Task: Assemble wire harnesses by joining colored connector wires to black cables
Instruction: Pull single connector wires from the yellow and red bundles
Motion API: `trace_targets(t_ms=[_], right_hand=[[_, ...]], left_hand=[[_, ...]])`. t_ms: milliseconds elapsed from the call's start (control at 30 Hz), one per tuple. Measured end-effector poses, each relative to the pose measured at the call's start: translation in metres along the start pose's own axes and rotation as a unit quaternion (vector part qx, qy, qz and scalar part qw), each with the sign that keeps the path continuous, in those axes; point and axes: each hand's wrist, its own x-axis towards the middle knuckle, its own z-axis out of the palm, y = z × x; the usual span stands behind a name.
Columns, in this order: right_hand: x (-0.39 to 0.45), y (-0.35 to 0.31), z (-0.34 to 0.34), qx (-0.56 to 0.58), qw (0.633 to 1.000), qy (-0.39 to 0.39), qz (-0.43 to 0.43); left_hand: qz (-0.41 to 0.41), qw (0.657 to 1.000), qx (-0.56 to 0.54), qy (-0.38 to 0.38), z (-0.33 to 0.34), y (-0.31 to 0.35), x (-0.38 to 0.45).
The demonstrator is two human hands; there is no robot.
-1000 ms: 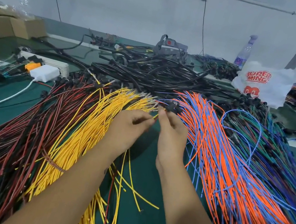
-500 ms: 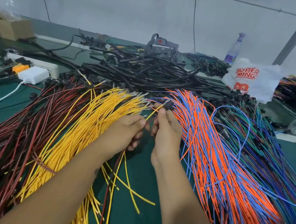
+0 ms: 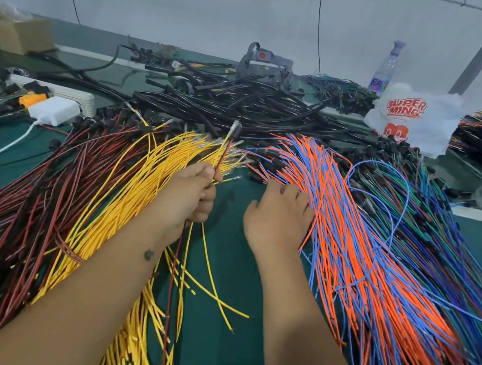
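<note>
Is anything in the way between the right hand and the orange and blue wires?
No. The right hand already lies against the orange and blue wires, its fingers reaching in among the strands, so nothing visible stands between them. The left hand is apart, gripping a yellow wire and a red one.

Between my hands a strip of bare green surface [image 3: 227, 262] runs toward me, crossed only by a few stray yellow wires [image 3: 211, 285]. Yellow wire bundle [image 3: 124, 195] hems it left, orange and blue wires [image 3: 358, 248] right; black cables [image 3: 239, 106] pile across its far end.
</note>
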Motion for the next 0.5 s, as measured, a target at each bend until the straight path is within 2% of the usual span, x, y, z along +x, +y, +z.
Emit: trace_targets(t_ms=[133, 233, 300, 367, 433, 500], right_hand=[[0.002, 0.005, -0.003, 0.023, 1.000, 0.014, 0.013], [0.004, 0.007, -0.004, 0.055, 0.998, 0.023, 0.011], [0.006, 0.006, -0.004, 0.072, 0.997, 0.031, 0.010], [0.008, 0.006, -0.004, 0.083, 0.996, 0.040, 0.012], [0.008, 0.006, -0.003, 0.076, 0.996, 0.039, 0.005], [0.006, 0.007, -0.002, 0.054, 0.998, 0.033, -0.010]], left_hand=[[-0.044, 0.997, 0.038, -0.056, -0.002, 0.005, -0.002], [-0.062, 0.996, 0.002, -0.067, -0.008, 0.010, -0.002], [-0.043, 0.999, -0.012, 0.005, -0.015, 0.017, 0.000], [0.009, 0.992, 0.022, 0.123, -0.026, 0.024, 0.004], [0.075, 0.968, 0.062, 0.230, -0.038, 0.025, 0.007], [0.120, 0.946, 0.094, 0.285, -0.042, 0.020, 0.008]])
